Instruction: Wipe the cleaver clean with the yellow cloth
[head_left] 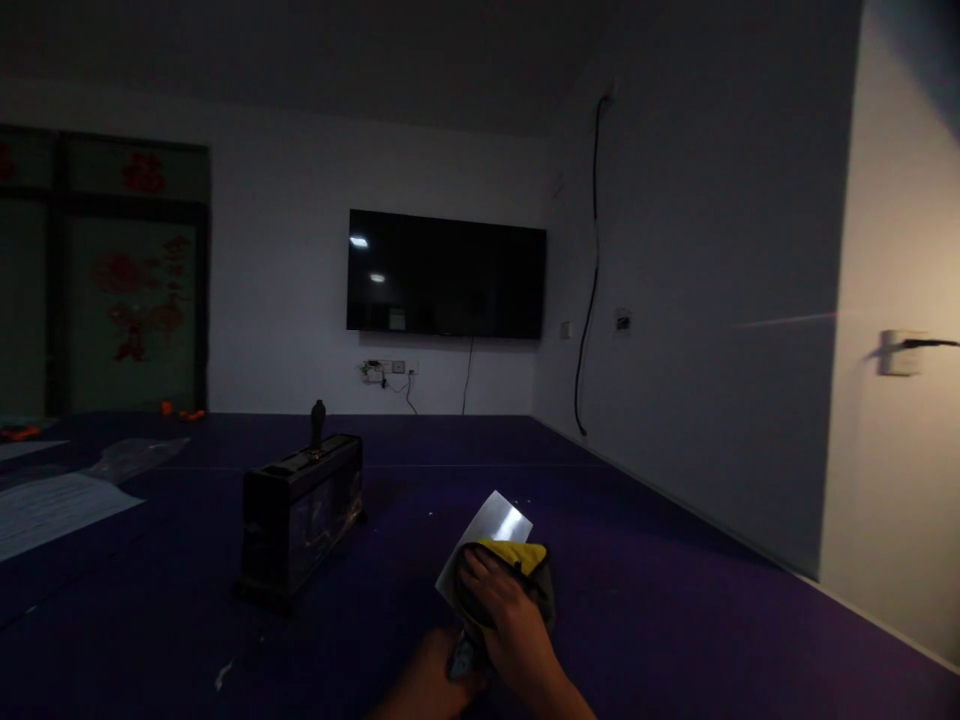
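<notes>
A cleaver [496, 516] with a broad shiny blade points up and away from me, above the purple tabletop. My left hand [436, 668] is closed around its handle at the bottom of the view. My right hand [504, 604] presses a yellow and dark grey cloth [522, 553] against the blade, covering its lower part. The fingers of this hand are bent over the cloth. To the left stands a black knife block [300, 515], with one dark handle [318, 424] sticking up from its top.
Paper sheets [60, 508] and clear plastic film [139, 458] lie at the left of the purple table [645, 600]. Small orange items [180, 411] are at its far left edge. A wall-mounted television [446, 275] hangs beyond, and a black cable [595, 250] runs down the right wall.
</notes>
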